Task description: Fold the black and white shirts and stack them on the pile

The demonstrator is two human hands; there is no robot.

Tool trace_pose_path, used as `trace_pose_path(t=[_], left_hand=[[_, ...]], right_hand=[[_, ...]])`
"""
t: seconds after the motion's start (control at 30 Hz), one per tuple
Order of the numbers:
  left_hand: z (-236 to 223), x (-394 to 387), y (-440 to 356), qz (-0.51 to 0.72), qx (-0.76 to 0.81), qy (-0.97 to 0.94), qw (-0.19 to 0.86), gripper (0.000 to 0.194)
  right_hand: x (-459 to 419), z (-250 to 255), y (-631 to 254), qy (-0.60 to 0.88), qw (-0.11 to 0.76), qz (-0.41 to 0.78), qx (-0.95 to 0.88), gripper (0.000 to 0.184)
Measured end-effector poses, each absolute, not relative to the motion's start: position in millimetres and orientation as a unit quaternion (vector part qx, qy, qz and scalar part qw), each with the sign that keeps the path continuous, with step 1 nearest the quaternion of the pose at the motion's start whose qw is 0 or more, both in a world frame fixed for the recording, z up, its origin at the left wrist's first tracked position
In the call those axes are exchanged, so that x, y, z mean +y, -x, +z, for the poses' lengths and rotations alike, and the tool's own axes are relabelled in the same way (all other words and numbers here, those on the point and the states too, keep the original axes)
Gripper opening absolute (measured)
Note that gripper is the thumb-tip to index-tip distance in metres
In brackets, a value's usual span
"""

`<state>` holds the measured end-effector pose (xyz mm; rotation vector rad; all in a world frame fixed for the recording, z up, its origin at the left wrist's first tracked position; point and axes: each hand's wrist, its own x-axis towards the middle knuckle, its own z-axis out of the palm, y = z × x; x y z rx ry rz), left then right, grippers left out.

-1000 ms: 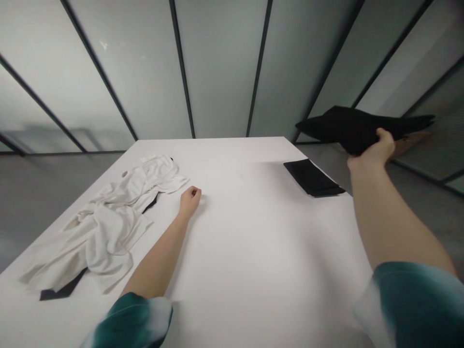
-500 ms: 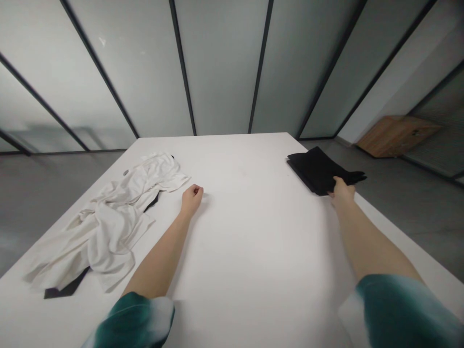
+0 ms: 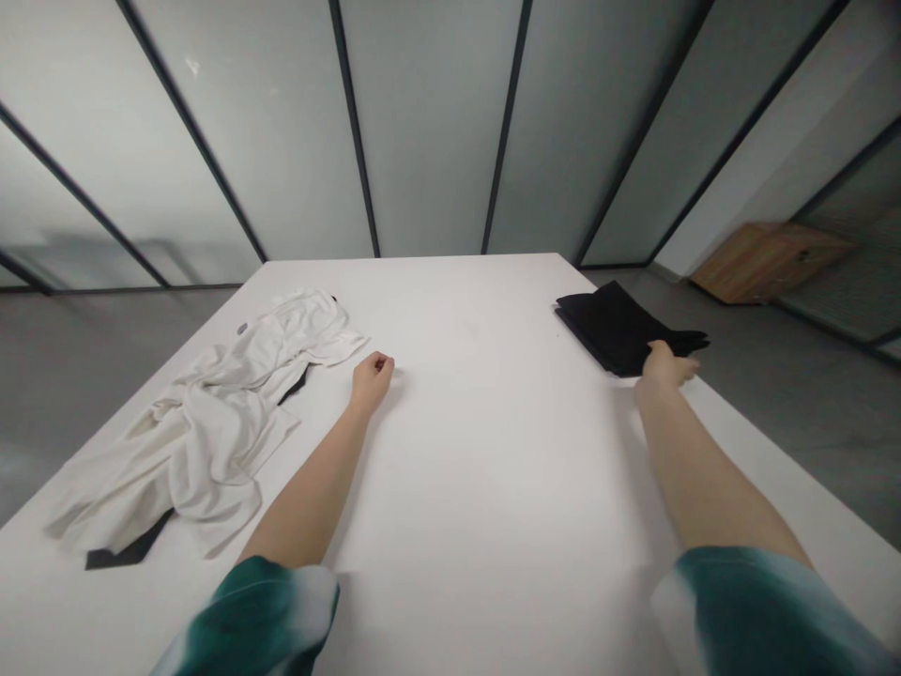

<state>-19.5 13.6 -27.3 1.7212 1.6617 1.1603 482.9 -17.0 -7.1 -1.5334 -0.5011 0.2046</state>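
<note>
Head view shows frosted glass panels [image 3: 436, 122] behind a large white table [image 3: 479, 488]; on the table's left side lies a white cloth [image 3: 218, 422], spread lengthwise, creased and unfolded, with dark material [image 3: 133, 546] showing from beneath its near end and inner side; a black cloth [image 3: 605, 324] lies at the far right edge, folded flat in layers, its near right corner slightly raised and reaching past the edge. Condition as judged: the black cloth appears folded and set down, though release is unconfirmed; the white cloth remains unfolded, its surface soft, thin and rumpled. Right hand [image 3: 665, 364] is at the black cloth's near corner, thumb over the material and fingers partly extended; whether they grip it cannot be told. Left hand [image 3: 372, 376] rests on or just above the table, beside the white cloth, fingers loosely curled with nothing visible in them; smallest item noted, a grey disc [image 3: 242, 329] beyond the white cloth.
</note>
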Motion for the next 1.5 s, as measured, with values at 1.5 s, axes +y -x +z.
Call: trace_pose_path(t=[1.5], left_hand=[[-30,15,36,0.328,0.682,-0.65,0.063,0.032]], right_hand=[[-7,-58,-347,0.61,0.228,0.051,-0.758,0.032]])
